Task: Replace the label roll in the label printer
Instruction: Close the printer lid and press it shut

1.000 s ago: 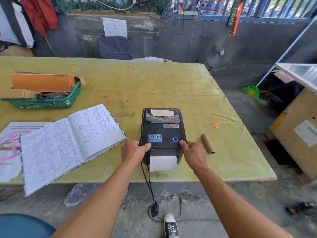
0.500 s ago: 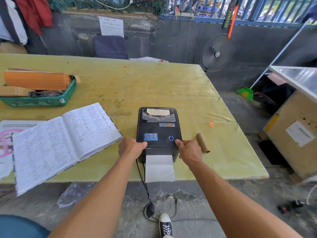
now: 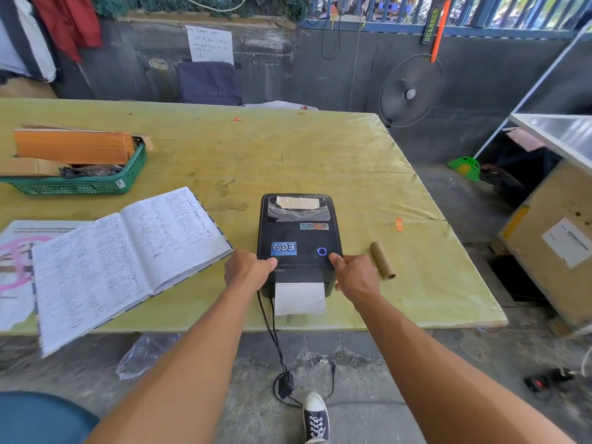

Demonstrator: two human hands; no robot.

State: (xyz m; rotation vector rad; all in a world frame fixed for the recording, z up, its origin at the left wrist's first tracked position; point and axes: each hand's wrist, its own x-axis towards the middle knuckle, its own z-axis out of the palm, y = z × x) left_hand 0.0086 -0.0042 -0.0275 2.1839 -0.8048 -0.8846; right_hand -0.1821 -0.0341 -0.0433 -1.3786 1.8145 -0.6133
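A black label printer (image 3: 298, 232) sits closed near the front edge of the yellow-green table (image 3: 288, 149), its blue ring light lit. A white label strip (image 3: 299, 298) hangs out of its front slot. My left hand (image 3: 248, 270) grips the printer's front left corner, thumb on the lid. My right hand (image 3: 354, 277) grips the front right corner the same way. An empty brown cardboard core (image 3: 382, 260) lies on the table just right of my right hand.
An open handwritten ledger (image 3: 121, 254) lies left of the printer, over a printed sheet (image 3: 16, 251). A green basket (image 3: 80, 184) with cardboard stands at far left. Black cables (image 3: 272, 341) drop off the table edge to the floor. A fan (image 3: 411, 91) and a crate (image 3: 551, 241) stand right.
The label strip fed farther out of the slot between the earliest frame and the middle one, and now looks a little shorter. Both hands stay on the printer's front corners.
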